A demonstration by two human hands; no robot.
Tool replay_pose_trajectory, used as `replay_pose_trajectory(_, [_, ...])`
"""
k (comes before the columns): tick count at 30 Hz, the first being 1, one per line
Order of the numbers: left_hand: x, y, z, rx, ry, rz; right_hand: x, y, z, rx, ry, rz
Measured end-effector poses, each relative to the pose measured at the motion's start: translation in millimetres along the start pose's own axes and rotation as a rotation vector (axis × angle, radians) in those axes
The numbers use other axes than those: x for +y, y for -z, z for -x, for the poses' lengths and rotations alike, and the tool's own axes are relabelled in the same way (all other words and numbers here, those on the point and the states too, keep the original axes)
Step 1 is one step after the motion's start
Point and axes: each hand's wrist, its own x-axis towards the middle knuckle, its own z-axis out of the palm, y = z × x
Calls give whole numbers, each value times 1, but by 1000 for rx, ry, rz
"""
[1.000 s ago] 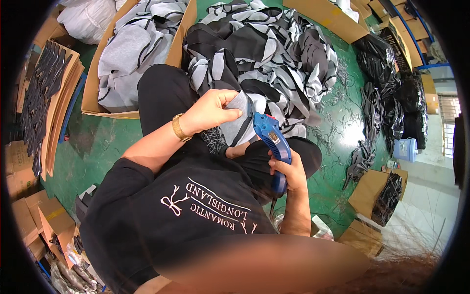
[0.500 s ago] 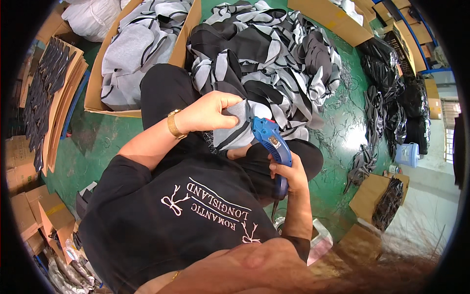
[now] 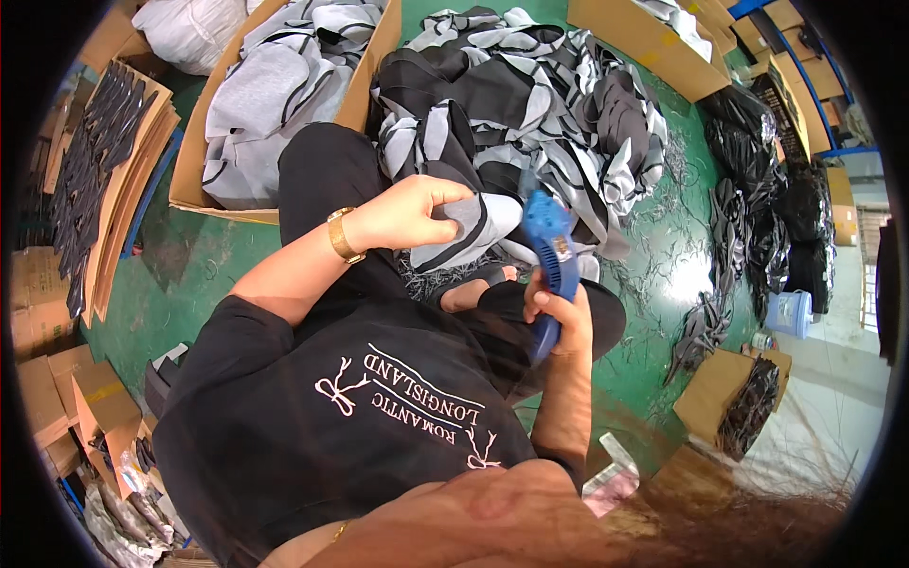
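Cardboard box (image 3: 194, 170) full of grey-black fabric pieces (image 3: 270, 95)

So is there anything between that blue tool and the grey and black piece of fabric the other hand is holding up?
Nothing visible. The right hand holds the blue tool with its tip right beside the grey and black fabric piece that the left hand pinches. Whether tip and fabric touch cannot be told.

Beside the fabric pile (image 3: 530, 114): left, an open brown cardboard box (image 3: 194, 151) of grey pieces; beyond, another brown box (image 3: 634, 43); lower right, a third (image 3: 710, 393).
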Motion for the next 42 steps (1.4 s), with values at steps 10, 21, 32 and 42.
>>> replay_pose_trajectory(10, [-39,146,24,989,-307,597,-8,54,-13,101,157,-166])
replay_pose_trajectory(21, [-85,155,10,1209,-196,618,-7,61,-42,174,106,-159])
replay_pose_trajectory(32, [-213,64,-185,682,583,286,-8,90,-61,225,121,-286])
replay_pose_trajectory(42, [-329,61,-193,634,604,-412,-16,93,-71,247,37,-313])
